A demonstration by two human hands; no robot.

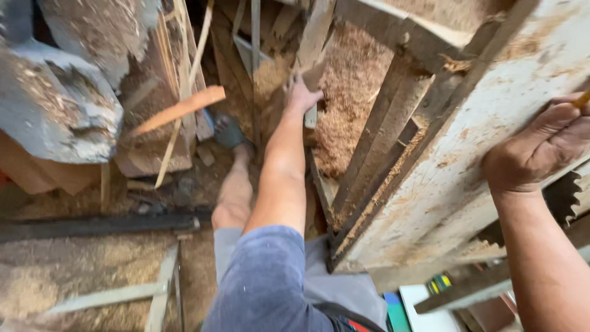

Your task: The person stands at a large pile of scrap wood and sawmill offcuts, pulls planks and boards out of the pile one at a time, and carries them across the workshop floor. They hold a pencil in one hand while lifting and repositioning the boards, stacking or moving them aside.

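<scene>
Seen from above, a person leans down beside a dusty, whitish wooden saw bench (467, 154). The left hand (301, 97) stretches far down into the gap beneath it, fingers closed on a short pale offcut of wood (312, 104) standing among heaped sawdust (350, 86). This looks like the pick-up step; lifting the piece out would call for a straight pull up through the narrow gap. The right hand (541, 150) rests on the bench top, fingers curled around a yellow pencil-like stick (581, 99), close to a toothed circular saw blade (562, 197). Slanted frame timbers (381, 141) crowd the reach; scrap boards (178, 110) fill the left.
</scene>
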